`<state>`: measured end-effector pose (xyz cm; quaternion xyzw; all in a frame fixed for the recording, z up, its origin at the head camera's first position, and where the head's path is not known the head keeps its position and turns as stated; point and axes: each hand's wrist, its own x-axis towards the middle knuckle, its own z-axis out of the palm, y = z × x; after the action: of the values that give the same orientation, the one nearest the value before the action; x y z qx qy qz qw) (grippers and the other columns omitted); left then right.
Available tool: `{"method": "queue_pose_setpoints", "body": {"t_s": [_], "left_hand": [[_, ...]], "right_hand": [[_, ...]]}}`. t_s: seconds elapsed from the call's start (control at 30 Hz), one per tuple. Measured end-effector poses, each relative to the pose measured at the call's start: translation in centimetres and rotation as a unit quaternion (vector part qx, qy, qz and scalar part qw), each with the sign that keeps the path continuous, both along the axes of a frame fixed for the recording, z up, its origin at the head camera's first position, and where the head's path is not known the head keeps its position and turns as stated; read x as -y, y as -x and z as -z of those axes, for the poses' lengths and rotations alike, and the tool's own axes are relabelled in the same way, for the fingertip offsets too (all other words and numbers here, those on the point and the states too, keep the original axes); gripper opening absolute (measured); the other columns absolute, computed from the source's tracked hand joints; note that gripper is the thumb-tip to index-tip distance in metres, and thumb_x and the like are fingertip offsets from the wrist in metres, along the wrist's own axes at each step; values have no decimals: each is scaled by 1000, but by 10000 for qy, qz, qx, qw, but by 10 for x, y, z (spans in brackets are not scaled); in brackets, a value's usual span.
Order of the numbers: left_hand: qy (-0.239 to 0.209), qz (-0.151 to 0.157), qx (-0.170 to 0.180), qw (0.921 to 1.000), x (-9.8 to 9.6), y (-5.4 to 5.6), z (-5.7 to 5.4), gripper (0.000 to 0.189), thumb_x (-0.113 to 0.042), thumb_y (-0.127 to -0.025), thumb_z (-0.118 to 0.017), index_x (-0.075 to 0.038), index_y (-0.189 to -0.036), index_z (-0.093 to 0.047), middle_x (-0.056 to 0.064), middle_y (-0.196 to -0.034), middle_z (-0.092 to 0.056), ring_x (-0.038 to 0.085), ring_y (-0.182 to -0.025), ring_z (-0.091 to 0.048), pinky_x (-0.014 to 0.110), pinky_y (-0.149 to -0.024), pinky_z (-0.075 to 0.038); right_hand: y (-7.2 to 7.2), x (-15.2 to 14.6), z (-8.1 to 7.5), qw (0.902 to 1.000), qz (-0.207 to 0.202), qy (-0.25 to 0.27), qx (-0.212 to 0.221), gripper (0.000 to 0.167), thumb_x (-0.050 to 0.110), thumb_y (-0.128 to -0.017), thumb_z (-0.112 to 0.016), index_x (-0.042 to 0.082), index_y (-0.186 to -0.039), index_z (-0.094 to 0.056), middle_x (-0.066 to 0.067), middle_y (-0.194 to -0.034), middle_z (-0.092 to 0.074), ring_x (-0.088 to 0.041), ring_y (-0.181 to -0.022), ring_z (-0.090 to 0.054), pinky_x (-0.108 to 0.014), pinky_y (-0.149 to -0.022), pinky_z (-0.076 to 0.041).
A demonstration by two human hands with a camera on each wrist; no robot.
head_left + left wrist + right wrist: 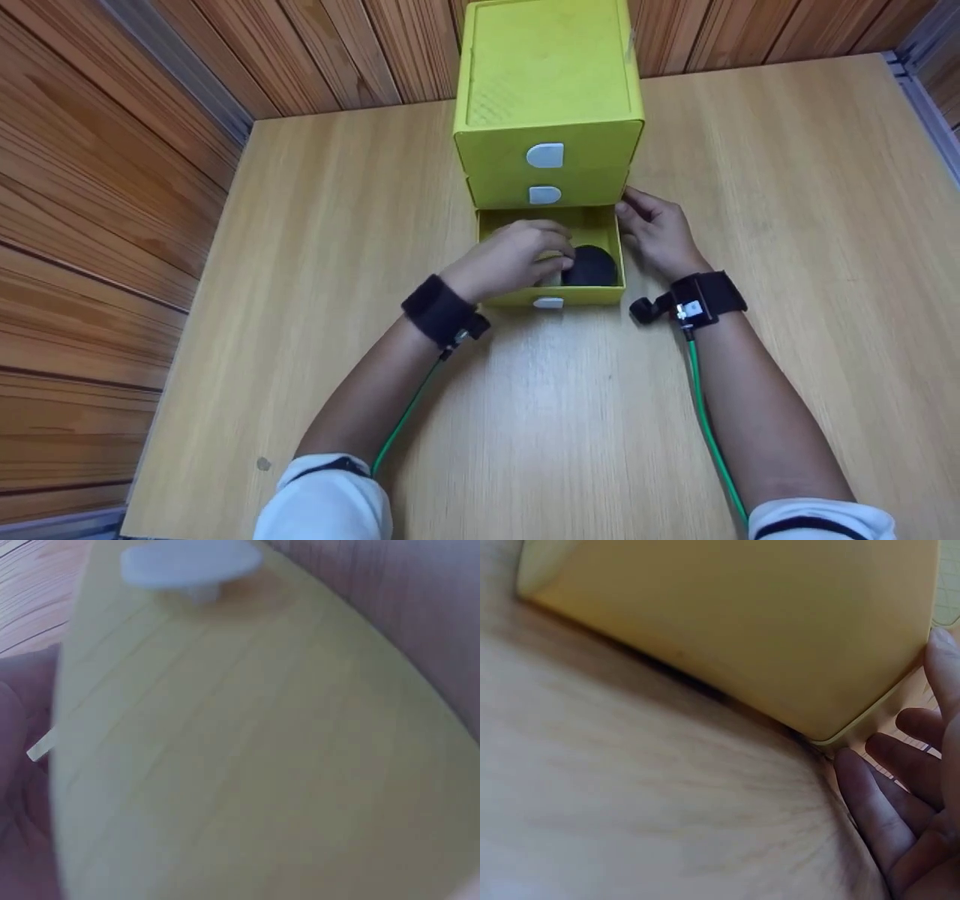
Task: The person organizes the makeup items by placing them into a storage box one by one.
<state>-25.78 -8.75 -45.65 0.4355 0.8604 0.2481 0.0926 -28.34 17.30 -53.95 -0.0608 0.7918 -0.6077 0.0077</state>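
A yellow drawer cabinet [551,67] has its bottom drawer [611,289] pulled out. Inside the drawer, at its right, lies a black round object [591,266]. My left hand [517,259] reaches in over the drawer's left wall, its fingers bent and thumb tip right at the black object's edge. A pale piece [43,744] shows by the left palm, mostly hidden behind the drawer front [225,735]; I cannot tell whether the hand grips it. My right hand [664,232] rests beside the cabinet, fingertips [855,769] at its lower front corner and thumb against its side.
Two upper drawers with white handles [545,155] are pushed in. The bottom drawer has a white handle [548,303] too. Wood-plank walls [315,52] stand behind and left of the wooden table [360,217]. Green cables [705,420] run from both wrist cameras along the forearms.
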Motion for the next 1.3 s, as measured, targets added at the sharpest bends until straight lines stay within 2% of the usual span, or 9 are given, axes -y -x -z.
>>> {"method": "queue_pose_setpoints", "body": {"t_s": [0.13,0.37,0.47,0.57,0.73,0.87,1.0,1.17,1.3], "left_hand": [[-485,-228,-140,9985,22,-9,-3,22,-23,-98,-61,-7,-108,-72,5,-117,-66,14,-112,-59,22,-99,-41],[-1033,-793,-605,9896,64,-26,2,22,-23,-98,-62,-5,-105,-72,5,-111,-68,14,-106,-61,22,-92,-46],[-1204,-1139,-581,9845,80,-31,9,18,-19,-96,-65,-4,-102,-73,5,-107,-69,14,-102,-62,23,-90,-48],[-1215,-1384,-538,9814,91,-36,17,14,-17,-94,-67,-6,-99,-74,4,-103,-70,14,-99,-63,25,-88,-50],[-929,-1500,-511,9830,92,-41,27,14,-20,-94,-68,-9,-99,-74,2,-101,-70,13,-98,-64,25,-86,-51],[-866,-1436,-576,9841,84,-40,31,18,-21,-95,-67,-7,-104,-73,2,-103,-70,13,-99,-64,25,-87,-50],[-808,-1407,-669,9845,74,-38,34,23,-20,-96,-64,-5,-113,-69,2,-104,-70,11,-96,-64,23,-83,-51],[-628,-1539,-599,9843,68,-39,37,24,-21,-99,-60,-7,-117,-63,-1,-96,-69,6,-82,-63,19,-71,-50],[-521,-1567,-578,9846,67,-41,40,20,-22,-100,-57,-8,-114,-63,-1,-94,-69,7,-79,-63,20,-69,-50]], "right_hand": [[-1,-1,-2,10000,-13,26,-9,53,30,-98,-58,4,-142,-46,-15,-143,-47,-23,-131,-45,-29,-104,-40],[-14,7,-27,10000,-14,-60,28,49,23,-101,-54,-3,-141,-43,-21,-141,-46,-28,-130,-46,-31,-102,-41],[-13,8,-26,9999,-27,-134,-28,49,23,-101,-54,-4,-141,-44,-21,-141,-47,-29,-130,-46,-33,-104,-40],[-9,4,-18,10000,-76,6,-8,50,25,-101,-55,-3,-141,-44,-21,-141,-46,-29,-131,-45,-33,-106,-38],[-2,-10,-2,9995,-158,195,200,57,34,-99,-56,0,-143,-42,-18,-144,-45,-28,-130,-46,-31,-101,-43],[0,-22,-2,9989,-313,189,299,64,37,-99,-54,-4,-145,-38,-21,-146,-42,-32,-129,-47,-31,-99,-45],[-4,-39,-5,9971,-606,-88,446,65,38,-100,-51,-4,-147,-34,-23,-147,-40,-33,-123,-52,-28,-97,-46],[-22,-63,-13,9893,-1073,-745,648,59,36,-101,-50,1,-147,-37,-20,-142,-47,-30,-117,-58,-26,-96,-46],[-40,-76,-28,9731,-1310,-1727,774,57,41,-100,-52,6,-145,-45,-13,-137,-54,-27,-123,-53,-38,-104,-39]]}}
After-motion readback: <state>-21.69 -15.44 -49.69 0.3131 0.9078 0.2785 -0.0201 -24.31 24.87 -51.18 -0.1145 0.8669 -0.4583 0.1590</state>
